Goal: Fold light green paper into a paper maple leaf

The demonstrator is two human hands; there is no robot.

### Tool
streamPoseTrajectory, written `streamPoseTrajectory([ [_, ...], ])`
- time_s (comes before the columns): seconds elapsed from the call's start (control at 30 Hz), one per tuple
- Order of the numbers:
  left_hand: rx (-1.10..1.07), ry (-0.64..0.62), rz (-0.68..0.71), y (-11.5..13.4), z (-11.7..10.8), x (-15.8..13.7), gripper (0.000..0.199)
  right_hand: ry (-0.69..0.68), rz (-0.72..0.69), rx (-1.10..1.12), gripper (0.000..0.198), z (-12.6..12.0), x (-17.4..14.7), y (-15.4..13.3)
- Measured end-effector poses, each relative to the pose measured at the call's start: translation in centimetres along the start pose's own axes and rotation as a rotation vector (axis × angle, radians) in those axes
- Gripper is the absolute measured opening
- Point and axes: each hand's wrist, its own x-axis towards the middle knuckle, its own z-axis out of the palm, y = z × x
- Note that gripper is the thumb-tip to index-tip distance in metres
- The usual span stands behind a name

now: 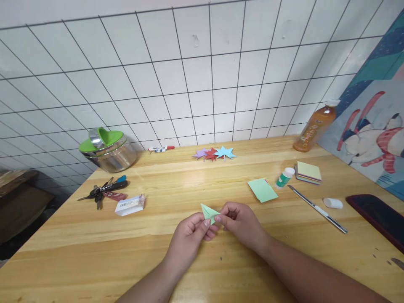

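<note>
A small folded piece of light green paper (208, 212) is held between my two hands, just above the wooden table. My left hand (192, 231) pinches its lower left side, thumb on top. From the right, my right hand (241, 223) grips the other corner between thumb and curled fingers. The paper's pointed tip faces up and to the left, and fold lines show on it. Part of its lower edge is hidden by my fingers. To the right of my hands lie flat green paper squares (262, 190).
Paper maple leaves (214, 154) and markers (161, 149) lie by the wall. At left are a steel pot (113, 155), keys (102, 190) and a small packet (130, 205). At right: glue stick (284, 178), paper stack (308, 172), utility knife (318, 209), white cap (333, 203), phone (378, 216), bottle (315, 128).
</note>
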Motion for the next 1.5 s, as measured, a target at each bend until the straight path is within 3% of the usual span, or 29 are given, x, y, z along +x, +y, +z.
streamPoseTrajectory([
  [0.2, -0.022, -0.006, -0.03, -0.1, 0.1, 0.0, 0.025, -0.007, 0.019, 0.013, 0.031, -0.3, 0.1, -0.3],
  [0.5, -0.042, 0.043, -0.017, 0.0, 0.3, -0.2, 0.024, -0.159, -0.018, 0.037, 0.024, 0.0, -0.3, -0.5],
  [0.87, 0.064, 0.033, 0.027, -0.2, 0.6, -0.4, 0.026, -0.136, -0.003, -0.01, 0.025, -0.2, 0.0, -0.2],
  [1.07, -0.15, 0.066, 0.032, -0.2, -0.3, -0.3, 0.045, -0.058, 0.03, -0.05, 0.03, -0.7, 0.1, -0.4],
  [1.27, 0.066, 0.004, 0.086, 0.1, 0.1, -0.4, 0.023, -0.125, 0.026, -0.052, 0.028, -0.6, 0.0, -0.2],
  [1.5, 0.096, 0.042, 0.054, -0.1, 0.3, -0.4, 0.017, -0.2, 0.05, 0.089, 0.03, -0.8, 0.0, 0.0],
])
